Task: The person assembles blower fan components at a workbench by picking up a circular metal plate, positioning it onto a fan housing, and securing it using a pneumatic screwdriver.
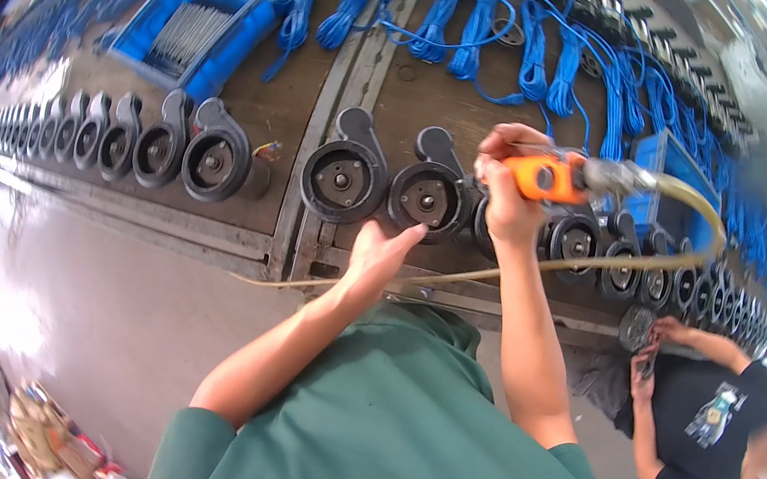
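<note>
Along the near edge of the brown surface (407,101), a black wheel unit (426,202) stands among others like it, the left hand (378,257) touching its lower rim with the thumb, the fingers too hidden to tell whether they grip. Just right of it, the right hand (512,188) is clamped around an orange tool (546,177), whose yellowish hose (712,226) loops back past the right forearm (531,340). Should the hose snag, it could jerk the tool aside, and a slip toward that rim might strike the thumb or knock the unit against the neighbouring wheel (342,182).
</note>
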Action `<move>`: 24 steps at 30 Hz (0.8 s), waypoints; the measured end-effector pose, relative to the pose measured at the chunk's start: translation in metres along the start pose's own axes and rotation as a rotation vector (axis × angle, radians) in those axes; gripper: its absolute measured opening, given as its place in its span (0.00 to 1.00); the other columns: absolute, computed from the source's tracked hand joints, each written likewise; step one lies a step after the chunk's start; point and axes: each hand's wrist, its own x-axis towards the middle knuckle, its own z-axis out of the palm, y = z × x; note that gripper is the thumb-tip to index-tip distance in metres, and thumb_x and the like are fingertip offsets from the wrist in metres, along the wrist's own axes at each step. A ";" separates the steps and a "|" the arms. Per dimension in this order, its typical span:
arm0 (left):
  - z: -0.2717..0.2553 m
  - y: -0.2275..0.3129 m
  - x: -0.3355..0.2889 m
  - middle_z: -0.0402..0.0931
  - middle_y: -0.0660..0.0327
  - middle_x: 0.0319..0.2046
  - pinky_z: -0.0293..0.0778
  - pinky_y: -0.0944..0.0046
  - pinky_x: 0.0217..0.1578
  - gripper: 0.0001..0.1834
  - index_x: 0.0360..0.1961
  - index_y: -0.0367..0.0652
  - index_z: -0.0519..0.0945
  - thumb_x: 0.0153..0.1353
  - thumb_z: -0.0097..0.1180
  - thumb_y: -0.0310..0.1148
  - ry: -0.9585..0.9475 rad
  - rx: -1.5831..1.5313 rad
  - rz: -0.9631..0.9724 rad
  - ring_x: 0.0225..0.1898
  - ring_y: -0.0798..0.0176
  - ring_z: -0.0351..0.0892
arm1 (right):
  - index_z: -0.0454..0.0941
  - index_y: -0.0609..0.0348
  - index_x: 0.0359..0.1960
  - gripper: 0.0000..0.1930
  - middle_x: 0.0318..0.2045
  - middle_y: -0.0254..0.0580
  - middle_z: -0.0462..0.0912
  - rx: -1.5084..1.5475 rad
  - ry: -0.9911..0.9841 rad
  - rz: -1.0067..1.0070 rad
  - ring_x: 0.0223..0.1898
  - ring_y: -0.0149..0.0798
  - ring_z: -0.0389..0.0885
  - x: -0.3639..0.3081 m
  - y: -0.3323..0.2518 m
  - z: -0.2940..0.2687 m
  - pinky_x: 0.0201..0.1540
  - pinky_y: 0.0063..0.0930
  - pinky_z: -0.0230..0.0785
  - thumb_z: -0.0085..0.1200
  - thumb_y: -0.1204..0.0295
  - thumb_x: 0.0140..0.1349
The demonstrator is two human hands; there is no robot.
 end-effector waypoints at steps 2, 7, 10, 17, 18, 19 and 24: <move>-0.007 -0.006 -0.024 0.78 0.44 0.51 0.74 0.55 0.53 0.29 0.55 0.30 0.75 0.57 0.66 0.37 0.023 0.296 0.276 0.53 0.51 0.78 | 0.72 0.65 0.48 0.17 0.35 0.40 0.80 -0.067 0.087 -0.113 0.30 0.27 0.77 -0.011 -0.037 -0.022 0.35 0.19 0.71 0.51 0.84 0.55; 0.028 0.069 -0.039 0.78 0.54 0.43 0.76 0.53 0.46 0.12 0.40 0.39 0.83 0.55 0.66 0.32 -0.250 0.742 0.795 0.46 0.48 0.78 | 0.71 0.62 0.48 0.17 0.32 0.35 0.77 -0.226 0.152 -0.193 0.30 0.25 0.75 -0.038 -0.070 -0.102 0.33 0.17 0.70 0.51 0.85 0.57; 0.075 0.081 -0.004 0.75 0.50 0.50 0.70 0.53 0.53 0.15 0.40 0.41 0.85 0.53 0.68 0.36 -0.290 1.053 1.036 0.52 0.48 0.71 | 0.70 0.64 0.46 0.15 0.33 0.39 0.75 -0.210 0.259 -0.136 0.28 0.28 0.73 -0.053 -0.073 -0.123 0.32 0.20 0.69 0.47 0.83 0.56; 0.115 0.065 0.028 0.59 0.39 0.67 0.59 0.44 0.64 0.23 0.54 0.43 0.80 0.56 0.63 0.36 -0.298 1.300 1.133 0.66 0.36 0.58 | 0.72 0.62 0.47 0.15 0.32 0.36 0.78 -0.051 0.339 -0.086 0.29 0.25 0.76 -0.073 -0.070 -0.142 0.33 0.18 0.71 0.51 0.85 0.56; 0.115 0.069 0.030 0.57 0.38 0.68 0.58 0.43 0.65 0.25 0.57 0.44 0.78 0.57 0.61 0.34 -0.340 1.348 1.154 0.66 0.34 0.57 | 0.72 0.62 0.47 0.16 0.32 0.36 0.78 -0.045 0.335 -0.091 0.30 0.25 0.76 -0.072 -0.068 -0.144 0.32 0.18 0.71 0.52 0.85 0.57; 0.116 0.071 0.037 0.59 0.39 0.68 0.58 0.44 0.65 0.25 0.58 0.46 0.78 0.57 0.60 0.33 -0.370 1.327 1.212 0.66 0.35 0.57 | 0.73 0.62 0.46 0.15 0.33 0.36 0.78 -0.020 0.341 -0.074 0.31 0.25 0.76 -0.071 -0.068 -0.143 0.35 0.19 0.71 0.52 0.85 0.56; 0.107 0.079 0.025 0.64 0.42 0.65 0.59 0.44 0.65 0.22 0.48 0.41 0.85 0.51 0.68 0.37 -0.323 1.285 1.138 0.66 0.37 0.59 | 0.74 0.64 0.44 0.14 0.33 0.36 0.78 -0.010 0.331 -0.067 0.35 0.26 0.77 -0.060 -0.061 -0.145 0.40 0.19 0.70 0.52 0.86 0.54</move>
